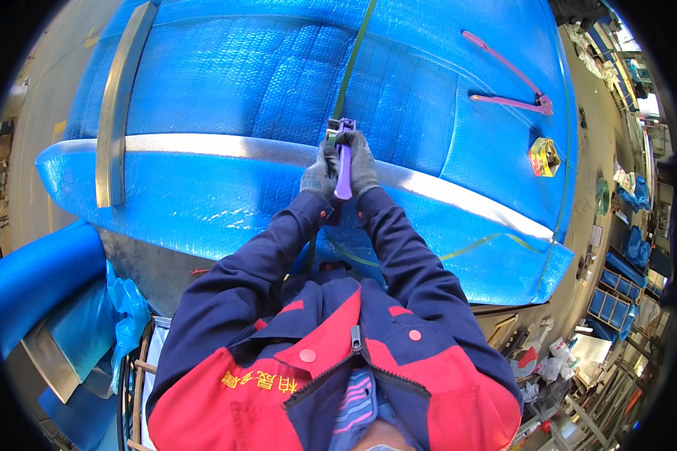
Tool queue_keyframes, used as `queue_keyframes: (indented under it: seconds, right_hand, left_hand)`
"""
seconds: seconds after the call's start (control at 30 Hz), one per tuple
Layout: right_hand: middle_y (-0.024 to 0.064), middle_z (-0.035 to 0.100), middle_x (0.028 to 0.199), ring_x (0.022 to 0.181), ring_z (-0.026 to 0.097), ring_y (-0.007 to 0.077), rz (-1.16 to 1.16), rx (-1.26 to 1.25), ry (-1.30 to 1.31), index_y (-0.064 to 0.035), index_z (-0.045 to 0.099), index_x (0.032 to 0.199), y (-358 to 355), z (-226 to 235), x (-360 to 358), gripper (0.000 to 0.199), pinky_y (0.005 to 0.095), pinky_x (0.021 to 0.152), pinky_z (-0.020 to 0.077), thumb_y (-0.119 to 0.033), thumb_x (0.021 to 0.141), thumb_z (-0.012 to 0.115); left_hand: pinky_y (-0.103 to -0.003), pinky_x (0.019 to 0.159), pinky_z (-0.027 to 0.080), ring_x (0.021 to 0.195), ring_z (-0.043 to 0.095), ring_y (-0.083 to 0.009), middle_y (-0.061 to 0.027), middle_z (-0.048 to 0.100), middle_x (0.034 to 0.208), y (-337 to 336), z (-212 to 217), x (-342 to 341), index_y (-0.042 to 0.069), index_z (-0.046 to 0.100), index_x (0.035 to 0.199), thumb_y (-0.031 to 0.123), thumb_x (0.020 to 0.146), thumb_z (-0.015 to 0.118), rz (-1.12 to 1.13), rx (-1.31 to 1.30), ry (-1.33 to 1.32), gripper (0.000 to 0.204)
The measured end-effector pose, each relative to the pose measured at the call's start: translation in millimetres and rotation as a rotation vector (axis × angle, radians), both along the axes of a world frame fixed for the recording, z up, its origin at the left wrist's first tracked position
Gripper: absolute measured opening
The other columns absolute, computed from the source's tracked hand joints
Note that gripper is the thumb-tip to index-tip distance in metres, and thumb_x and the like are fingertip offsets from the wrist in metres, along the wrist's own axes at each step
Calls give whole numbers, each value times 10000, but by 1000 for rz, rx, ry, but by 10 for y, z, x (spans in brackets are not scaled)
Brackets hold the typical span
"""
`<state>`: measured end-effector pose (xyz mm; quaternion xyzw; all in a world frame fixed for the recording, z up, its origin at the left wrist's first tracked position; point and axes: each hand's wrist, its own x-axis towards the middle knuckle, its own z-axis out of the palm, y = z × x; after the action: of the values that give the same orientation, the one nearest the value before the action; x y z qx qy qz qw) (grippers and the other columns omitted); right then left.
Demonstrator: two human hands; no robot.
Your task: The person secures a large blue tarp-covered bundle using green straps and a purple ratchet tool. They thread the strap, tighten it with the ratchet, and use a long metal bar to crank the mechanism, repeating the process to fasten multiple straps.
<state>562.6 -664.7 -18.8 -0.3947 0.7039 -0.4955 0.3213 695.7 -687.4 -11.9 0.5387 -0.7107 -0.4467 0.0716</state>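
Observation:
A strapping tensioner (344,177) with a purple handle and metal head sits at the middle of a large package wrapped in blue bubble sheeting (195,83). A green strap (356,56) runs from the far side of the package down to the tool's head. My right hand (362,161), in a grey glove, is closed round the tensioner from the right. Also gloved, my left hand (320,174) grips it from the left, close to the strap; its fingertips are partly hidden. A loose length of green strap (470,249) lies across the near right part of the package.
A long metal-looking bar (113,128) lies over the package's left side. At the right rest a long-handled pink tool (534,105), its handles spread, and a yellow-and-red container (543,158). A blue roll (45,278) stands at lower left; cluttered shelving (613,301) lines the right.

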Motion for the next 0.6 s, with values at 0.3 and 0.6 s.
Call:
queue_keyframes:
  seconds: [0.3, 0.6]
  right_hand:
    - [84, 652, 890, 756, 643, 196, -234, -259, -241, -37, 618, 1004, -347, 743, -1, 144, 345, 686, 568, -169, 949, 628]
    - [97, 628, 1101, 952, 644, 192, -9, -368, -89, -69, 588, 1008, 144, 771, 366, 134, 333, 825, 543, -107, 932, 691]
  left_hand:
    - [-531, 923, 520, 1116, 623, -489, -282, 549, 1367, 457, 116, 138, 135, 130, 1631, 417, 982, 572, -5, -164, 102, 834]
    - [-583, 840, 520, 979, 671, -487, -281, 663, 1157, 593, 67, 104, 103, 391, 1437, 405, 1007, 518, -31, 88, 11, 541]
